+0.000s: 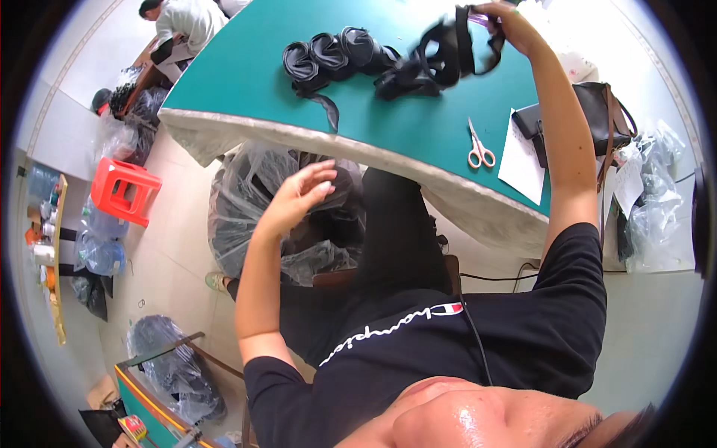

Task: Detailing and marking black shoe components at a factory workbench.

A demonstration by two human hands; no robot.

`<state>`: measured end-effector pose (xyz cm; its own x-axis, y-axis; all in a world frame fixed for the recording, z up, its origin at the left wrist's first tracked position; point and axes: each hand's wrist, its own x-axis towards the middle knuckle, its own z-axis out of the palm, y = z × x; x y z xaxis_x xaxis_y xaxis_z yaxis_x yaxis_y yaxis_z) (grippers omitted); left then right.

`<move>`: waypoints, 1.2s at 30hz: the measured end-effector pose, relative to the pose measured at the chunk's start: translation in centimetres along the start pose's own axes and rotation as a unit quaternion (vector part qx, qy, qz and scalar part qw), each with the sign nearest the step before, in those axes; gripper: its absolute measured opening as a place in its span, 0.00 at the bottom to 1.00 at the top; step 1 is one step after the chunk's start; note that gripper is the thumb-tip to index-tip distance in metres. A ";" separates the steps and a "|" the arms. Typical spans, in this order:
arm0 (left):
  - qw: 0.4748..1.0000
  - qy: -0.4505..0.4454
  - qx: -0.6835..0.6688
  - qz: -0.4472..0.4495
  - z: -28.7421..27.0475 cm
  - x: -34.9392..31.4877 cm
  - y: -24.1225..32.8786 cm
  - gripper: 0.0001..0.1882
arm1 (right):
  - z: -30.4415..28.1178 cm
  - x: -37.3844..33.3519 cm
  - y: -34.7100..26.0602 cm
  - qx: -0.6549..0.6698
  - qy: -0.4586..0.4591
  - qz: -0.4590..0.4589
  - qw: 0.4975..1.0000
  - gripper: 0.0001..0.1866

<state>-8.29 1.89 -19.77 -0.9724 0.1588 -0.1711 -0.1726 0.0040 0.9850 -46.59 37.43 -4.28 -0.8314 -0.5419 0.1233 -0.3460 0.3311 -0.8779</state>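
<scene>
My right hand (510, 26) is raised over the far right of the green table (403, 142), its fingers closed on a bundle of black straps (441, 60). The bundle hangs in loops to the left of the hand and is partly blurred; its exact kind I cannot make out. Left of it, several coiled black rolls (327, 56) lie in a row, with a loose strip trailing toward the table's near edge. My left hand (302, 196) is in front of that edge, above a clear plastic bag (250, 201) of dark things. Its fingers are loosely bent and apart, holding nothing visible.
Small scissors (479, 147) lie near a white paper sheet (520, 160) on the table's right side, beside a black bag (590, 112). A red stool (125, 190) stands on the floor at left. Another person (187, 30) sits at far left.
</scene>
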 end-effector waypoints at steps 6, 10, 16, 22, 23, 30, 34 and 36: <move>0.995 0.008 -0.059 -0.075 -0.8 -0.7 -3.6 0.24 | 6.6 1.8 1.7 -0.612 0.183 -0.026 0.769 0.19; 0.997 0.045 -0.053 -0.038 0.7 -0.1 -3.5 0.25 | 18.0 6.9 3.0 -0.346 0.117 0.013 0.931 0.32; 0.988 0.083 -0.127 0.042 3.0 -0.1 -2.4 0.20 | 22.9 8.8 -1.3 -0.189 0.213 -0.192 0.939 0.19; 0.946 0.004 -0.242 0.216 8.2 3.1 0.6 0.39 | 21.1 -5.2 -15.0 0.103 0.140 -0.191 0.966 0.08; 0.922 0.033 -0.303 0.238 9.4 3.7 0.9 0.43 | 20.8 -7.2 -14.7 0.127 0.125 -0.211 0.961 0.07; 0.768 0.141 -0.560 0.277 10.2 -0.7 -1.1 0.27 | 18.8 -27.2 -7.2 0.130 0.042 -0.143 0.980 0.16; 0.682 0.105 -0.713 0.126 10.9 -2.4 -3.0 0.19 | 18.2 -33.0 -3.0 0.065 0.030 -0.062 0.995 0.15; 0.692 0.067 -0.710 0.110 12.1 -4.0 -3.5 0.18 | 17.5 -34.6 -1.7 -0.065 -0.036 -0.018 0.997 0.14</move>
<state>-1.87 13.22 -22.21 -0.9893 -0.0920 -0.1136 0.0940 -0.9955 -0.0120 -9.65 42.05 -15.14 -0.7857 -0.6077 0.1160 -0.4321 0.4049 -0.8058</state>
